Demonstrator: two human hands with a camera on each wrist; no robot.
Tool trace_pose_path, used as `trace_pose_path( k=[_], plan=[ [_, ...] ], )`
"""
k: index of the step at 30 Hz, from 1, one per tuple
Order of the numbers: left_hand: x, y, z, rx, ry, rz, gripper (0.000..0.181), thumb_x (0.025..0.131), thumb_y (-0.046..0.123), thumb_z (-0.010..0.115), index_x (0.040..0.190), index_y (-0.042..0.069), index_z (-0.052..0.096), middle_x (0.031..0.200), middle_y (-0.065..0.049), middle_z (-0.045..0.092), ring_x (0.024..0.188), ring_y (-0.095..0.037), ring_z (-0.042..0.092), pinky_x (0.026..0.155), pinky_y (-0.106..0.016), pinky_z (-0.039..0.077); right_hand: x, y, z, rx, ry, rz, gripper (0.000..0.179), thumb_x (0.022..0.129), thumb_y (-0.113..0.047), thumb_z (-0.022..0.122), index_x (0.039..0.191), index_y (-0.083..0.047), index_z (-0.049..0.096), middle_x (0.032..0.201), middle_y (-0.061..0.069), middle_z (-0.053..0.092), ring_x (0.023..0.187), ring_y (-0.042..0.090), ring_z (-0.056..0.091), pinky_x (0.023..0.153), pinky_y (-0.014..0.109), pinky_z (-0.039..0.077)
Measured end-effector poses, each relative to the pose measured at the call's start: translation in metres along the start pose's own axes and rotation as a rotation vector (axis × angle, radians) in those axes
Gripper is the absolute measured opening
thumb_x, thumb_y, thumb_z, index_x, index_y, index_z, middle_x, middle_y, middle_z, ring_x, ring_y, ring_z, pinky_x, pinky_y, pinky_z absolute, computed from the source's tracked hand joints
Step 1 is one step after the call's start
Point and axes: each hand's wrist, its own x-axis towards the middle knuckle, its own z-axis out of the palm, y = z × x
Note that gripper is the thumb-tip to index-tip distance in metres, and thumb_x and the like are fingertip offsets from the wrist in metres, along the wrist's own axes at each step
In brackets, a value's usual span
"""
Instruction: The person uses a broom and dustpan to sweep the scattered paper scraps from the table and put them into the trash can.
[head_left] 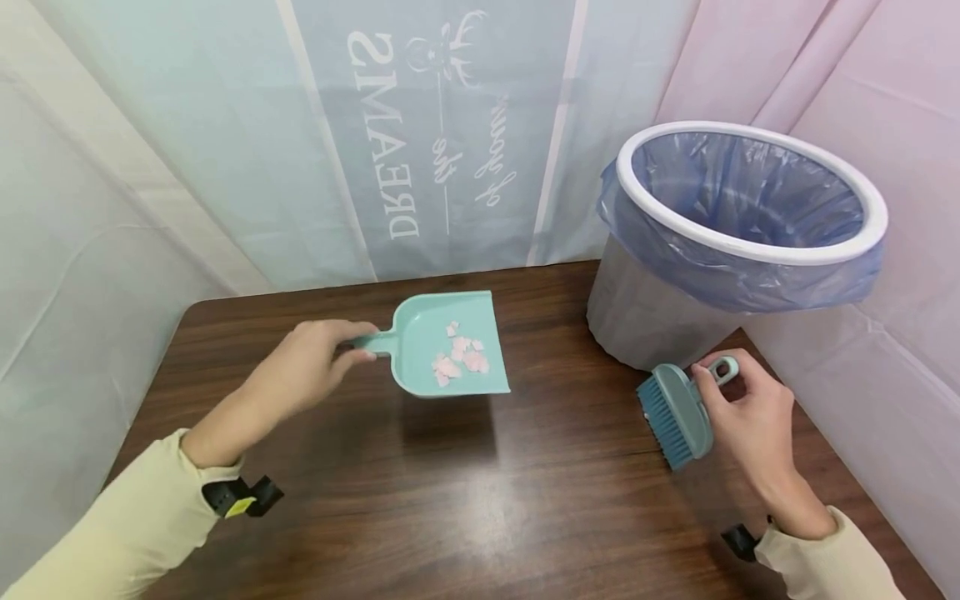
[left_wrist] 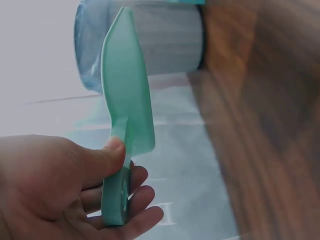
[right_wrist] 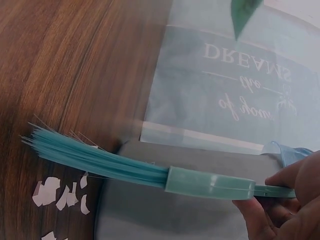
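Note:
My left hand [head_left: 307, 367] grips the handle of a mint-green dustpan [head_left: 420, 375] by thumb and fingers. The pan is raised above the table, with its shadow beneath, and its open edge faces right. Several pale pink paper scraps [head_left: 476, 362] lie in it. On the right, my right hand [head_left: 753, 417] pinches the short handle of a teal hand brush [head_left: 682, 408], whose bristles [right_wrist: 90, 155] point down and left, close over the tabletop. In the right wrist view, more white scraps [right_wrist: 47, 191] show on the wood near the bristle tips.
Behind the brush stands a grey bin [head_left: 637, 308] with a white rim ring [head_left: 750, 247] and a blue bag liner [head_left: 720, 279] folded over its edge. The dark wooden table [head_left: 555, 500] backs onto a printed curtain [head_left: 465, 233], with pale cloth [head_left: 900, 350] at the right side.

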Motion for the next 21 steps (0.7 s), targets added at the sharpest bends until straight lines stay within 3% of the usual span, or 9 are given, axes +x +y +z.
trace_pose_path(
  k=[8, 11, 14, 17, 21],
  plan=[
    [0.02, 0.011, -0.034, 0.013, -0.036, 0.019, 0.028, 0.096, 0.015, 0.073, 0.123, 0.006, 0.073, 0.101, -0.005, 0.073, 0.07, -0.016, 0.051, 0.068, -0.036, 0.045, -0.001, 0.0, -0.001, -0.015, 0.003, 0.005, 0.009, 0.086, 0.0, 0.076, 0.088, -0.005, 0.07, 0.067, -0.016, 0.059, 0.052, -0.008, 0.049, 0.051, 0.008, 0.037],
    [0.029, 0.017, -0.05, 0.017, -0.077, 0.007, 0.034, 0.098, 0.018, 0.071, 0.128, 0.002, 0.069, 0.106, -0.011, 0.074, 0.07, -0.018, 0.053, 0.069, -0.037, 0.046, -0.001, 0.0, -0.001, -0.011, 0.003, 0.007, 0.008, 0.087, 0.0, 0.076, 0.089, -0.006, 0.07, 0.068, -0.014, 0.06, 0.052, -0.007, 0.048, 0.051, 0.008, 0.037],
    [0.04, 0.022, -0.065, 0.005, -0.095, 0.0, 0.037, 0.1, 0.019, 0.068, 0.132, 0.0, 0.066, 0.119, -0.018, 0.071, 0.088, -0.025, 0.063, 0.08, -0.044, 0.051, -0.002, -0.001, 0.0, -0.008, 0.006, 0.014, 0.008, 0.087, -0.001, 0.076, 0.089, -0.006, 0.07, 0.07, -0.015, 0.06, 0.053, -0.006, 0.049, 0.051, 0.008, 0.037],
    [0.053, 0.026, -0.078, -0.017, -0.097, -0.003, 0.037, 0.101, 0.019, 0.066, 0.132, -0.002, 0.066, 0.126, -0.022, 0.068, 0.109, -0.032, 0.064, 0.092, -0.052, 0.051, -0.003, -0.001, 0.0, -0.009, 0.003, 0.012, 0.008, 0.088, 0.0, 0.075, 0.089, -0.007, 0.07, 0.072, -0.017, 0.06, 0.053, -0.006, 0.048, 0.05, 0.009, 0.036],
    [0.07, 0.036, -0.095, -0.022, -0.111, -0.031, 0.038, 0.103, 0.021, 0.064, 0.134, 0.0, 0.064, 0.131, -0.021, 0.066, 0.112, -0.034, 0.062, 0.096, -0.053, 0.049, -0.003, -0.002, 0.001, -0.015, 0.002, -0.001, 0.008, 0.087, 0.0, 0.075, 0.09, -0.006, 0.07, 0.073, -0.019, 0.06, 0.053, -0.007, 0.048, 0.051, 0.009, 0.036]
  ],
)
